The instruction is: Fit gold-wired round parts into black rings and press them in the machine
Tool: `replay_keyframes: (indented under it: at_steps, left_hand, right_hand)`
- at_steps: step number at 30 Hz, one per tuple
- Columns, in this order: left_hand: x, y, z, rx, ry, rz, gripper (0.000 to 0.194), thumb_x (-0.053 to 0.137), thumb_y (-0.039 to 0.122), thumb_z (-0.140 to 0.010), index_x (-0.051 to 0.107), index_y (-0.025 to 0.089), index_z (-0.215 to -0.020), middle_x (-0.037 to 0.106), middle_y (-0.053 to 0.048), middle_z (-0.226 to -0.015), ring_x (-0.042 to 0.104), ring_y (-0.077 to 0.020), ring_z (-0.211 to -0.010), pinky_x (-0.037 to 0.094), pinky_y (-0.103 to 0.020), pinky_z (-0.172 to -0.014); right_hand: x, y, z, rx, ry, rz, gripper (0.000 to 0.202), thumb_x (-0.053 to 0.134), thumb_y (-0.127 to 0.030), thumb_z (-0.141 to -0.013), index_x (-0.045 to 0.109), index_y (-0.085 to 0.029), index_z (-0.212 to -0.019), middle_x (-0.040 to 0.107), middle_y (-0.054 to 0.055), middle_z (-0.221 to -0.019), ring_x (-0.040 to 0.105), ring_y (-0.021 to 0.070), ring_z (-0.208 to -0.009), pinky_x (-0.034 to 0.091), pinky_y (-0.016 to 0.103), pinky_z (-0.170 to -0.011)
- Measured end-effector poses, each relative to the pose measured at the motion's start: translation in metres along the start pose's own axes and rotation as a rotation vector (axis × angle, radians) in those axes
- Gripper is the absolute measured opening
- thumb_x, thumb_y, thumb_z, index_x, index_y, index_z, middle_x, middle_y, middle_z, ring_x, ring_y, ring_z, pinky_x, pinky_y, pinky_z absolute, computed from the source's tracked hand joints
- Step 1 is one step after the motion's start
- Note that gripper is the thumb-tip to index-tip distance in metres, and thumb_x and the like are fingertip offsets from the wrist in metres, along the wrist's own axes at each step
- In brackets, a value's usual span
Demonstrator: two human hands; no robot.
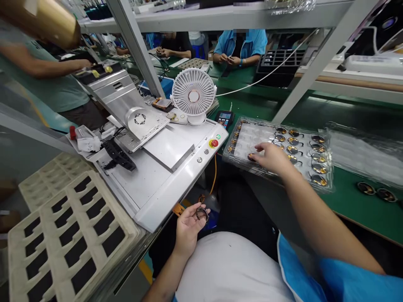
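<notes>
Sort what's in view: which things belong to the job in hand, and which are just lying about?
Job in hand, judging by the hands:
Left hand, holding a dark ring
Right hand, at a clear tray
Dark-and-gold round parts in that tray

Apparently just lying about:
White fan
Keypad device

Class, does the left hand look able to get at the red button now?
Probably yes: the red button sits uncovered on the machine's near edge, though the left hand holds a ring.
</notes>
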State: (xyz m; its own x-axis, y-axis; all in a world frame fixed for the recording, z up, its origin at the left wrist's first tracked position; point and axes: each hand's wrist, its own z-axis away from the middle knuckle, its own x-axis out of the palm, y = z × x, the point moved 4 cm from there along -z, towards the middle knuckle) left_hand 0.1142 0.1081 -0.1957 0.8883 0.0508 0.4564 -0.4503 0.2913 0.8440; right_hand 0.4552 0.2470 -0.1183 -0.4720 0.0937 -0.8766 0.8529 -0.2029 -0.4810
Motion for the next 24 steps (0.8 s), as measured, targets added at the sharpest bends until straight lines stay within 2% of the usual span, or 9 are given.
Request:
replay_keyframes:
  at_steps: [4,6,9,11,13,15,17,21,24]
  left_hand:
    - [0.0,0.0,0.001,0.049,-0.044,-0.002,0.045,0.096,0.03,-0.066,0.08,0.024,-0.107,0.08,-0.009,-0.108,0.074,-0.029,-0.113,0.056,-0.043,-0.103]
    - [0.0,-0.001,0.001,0.041,-0.057,-0.009,0.044,0.095,0.028,-0.067,0.079,0.023,-0.107,0.08,-0.01,-0.108,0.074,-0.0295,-0.111,0.056,-0.045,-0.103]
    - [0.0,0.0,0.004,-0.001,-0.062,-0.01,0.046,0.095,0.027,-0.066,0.077,0.021,-0.108,0.079,-0.011,-0.108,0.075,-0.0299,-0.108,0.056,-0.047,-0.103]
    - [0.004,0.005,0.006,-0.043,-0.078,-0.001,0.052,0.096,0.029,-0.064,0.076,0.022,-0.112,0.077,-0.012,-0.115,0.075,-0.0293,-0.106,0.056,-0.046,-0.102]
    - [0.01,0.013,0.008,-0.08,-0.126,0.022,0.06,0.098,0.034,-0.062,0.076,0.024,-0.116,0.071,-0.013,-0.131,0.075,-0.0272,-0.103,0.057,-0.043,-0.099]
    - [0.018,0.023,0.01,-0.104,-0.198,0.052,0.071,0.1,0.041,-0.058,0.074,0.027,-0.122,0.062,-0.014,-0.147,0.075,-0.025,-0.099,0.057,-0.04,-0.096]
    - [0.024,0.033,0.012,-0.114,-0.25,0.077,0.082,0.101,0.047,-0.053,0.073,0.028,-0.128,0.059,-0.014,-0.15,0.075,-0.0243,-0.096,0.058,-0.038,-0.094]
    - [0.022,0.041,0.015,-0.122,-0.262,0.088,0.09,0.103,0.045,-0.049,0.072,0.024,-0.131,0.075,-0.011,-0.117,0.075,-0.025,-0.095,0.057,-0.036,-0.092]
    - [0.014,0.042,0.015,-0.113,-0.231,0.072,0.086,0.102,0.043,-0.051,0.073,0.022,-0.129,0.077,-0.011,-0.11,0.075,-0.0256,-0.095,0.056,-0.037,-0.093]
  right_hand:
    - [-0.003,0.019,-0.022,0.075,-0.214,0.112,0.024,0.079,-0.031,-0.08,0.073,-0.018,-0.099,0.072,0.011,-0.099,0.069,0.0289,-0.088,0.051,0.035,-0.073]
    - [-0.003,0.02,-0.02,0.089,-0.199,0.085,0.023,0.079,-0.03,-0.079,0.071,-0.018,-0.097,0.072,0.009,-0.094,0.067,0.0267,-0.083,0.049,0.034,-0.069]
    - [-0.003,0.01,-0.004,0.084,-0.061,-0.029,0.018,0.077,-0.024,-0.076,0.068,-0.019,-0.09,0.069,0.006,-0.081,0.065,0.0238,-0.073,0.048,0.033,-0.066]
    - [0.0,-0.012,0.018,-0.07,0.049,-0.166,0.01,0.073,-0.023,-0.078,0.068,-0.02,-0.087,0.067,0.004,-0.075,0.063,0.0221,-0.068,0.049,0.034,-0.065]
    - [0.008,-0.048,0.05,-0.369,0.116,-0.318,0.003,0.067,-0.024,-0.085,0.07,-0.023,-0.086,0.067,0.004,-0.076,0.063,0.0223,-0.07,0.051,0.036,-0.067]
    - [0.02,-0.084,0.085,-0.687,0.143,-0.407,0.013,0.06,-0.02,-0.091,0.071,-0.025,-0.086,0.069,0.006,-0.081,0.064,0.0229,-0.076,0.052,0.037,-0.068]
    - [0.033,-0.112,0.115,-0.905,0.176,-0.409,0.02,0.057,-0.014,-0.093,0.072,-0.026,-0.088,0.069,0.007,-0.085,0.062,0.0228,-0.079,0.052,0.037,-0.066]
    - [0.052,-0.133,0.138,-1.054,0.28,-0.406,0.019,0.06,-0.01,-0.093,0.073,-0.025,-0.094,0.067,0.008,-0.086,0.059,0.0224,-0.08,0.052,0.037,-0.065]
    - [0.056,-0.134,0.136,-1.041,0.17,-0.459,0.019,0.062,-0.01,-0.09,0.072,-0.024,-0.098,0.067,0.011,-0.102,0.062,0.0256,-0.093,0.056,0.041,-0.074]
